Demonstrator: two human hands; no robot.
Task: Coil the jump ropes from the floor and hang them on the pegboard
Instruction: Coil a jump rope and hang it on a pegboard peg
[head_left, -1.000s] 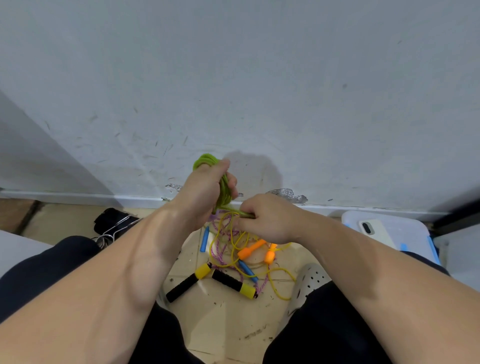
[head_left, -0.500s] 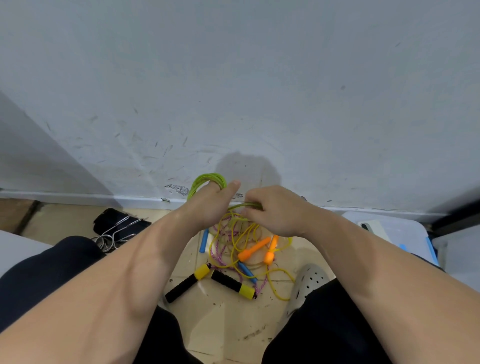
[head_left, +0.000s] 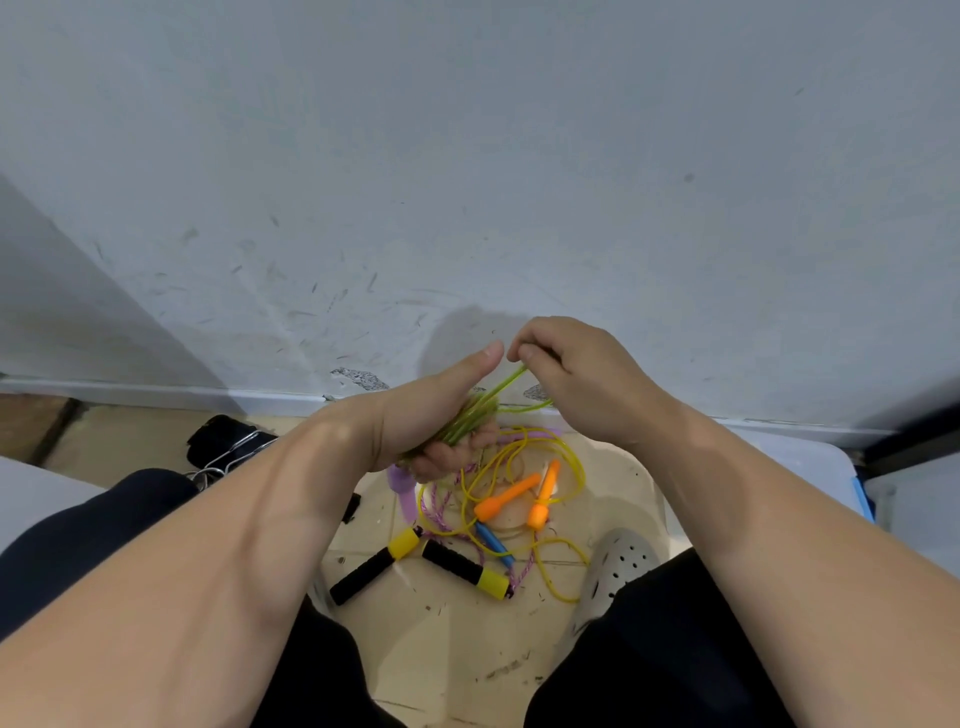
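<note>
- Far left on the tan tiled floor (head_left: 457, 639), near the white wall (head_left: 467, 156), lies a black bundle with shiny metal wire clips (head_left: 228, 449). It is not a rope.
- The left hand (head_left: 431, 415) is curled shut around a bunch of thin green rope loops (head_left: 467, 423). The thumb sticks up and almost touches the other hand.
- A purple plastic handle (head_left: 405, 491) hangs just under that fist. I cannot tell which rope it belongs to.
- Down on the floor are two black foam handles with yellow ends (head_left: 421, 564), side by side.
- Beside them sits a messy pile: a thin yellow cord (head_left: 569, 457), a pink and purple twisted rope (head_left: 431, 506), two orange plastic handles (head_left: 519, 499) and a blue handle (head_left: 493, 543). They are all tangled.
- The right hand (head_left: 576, 379) pinches one strand of the green rope with its fingertips and holds it up above the bunch.
- A grey clog shoe with holes (head_left: 615, 569) is on the right, touching the yellow cord.
- What could go wrong: if the left fist lets go a bit, the loops could spring apart. The green strand also runs down toward the pile, so pulling it could drag up the other ropes or make a knot.
- No pegboard is in sight yet.
</note>
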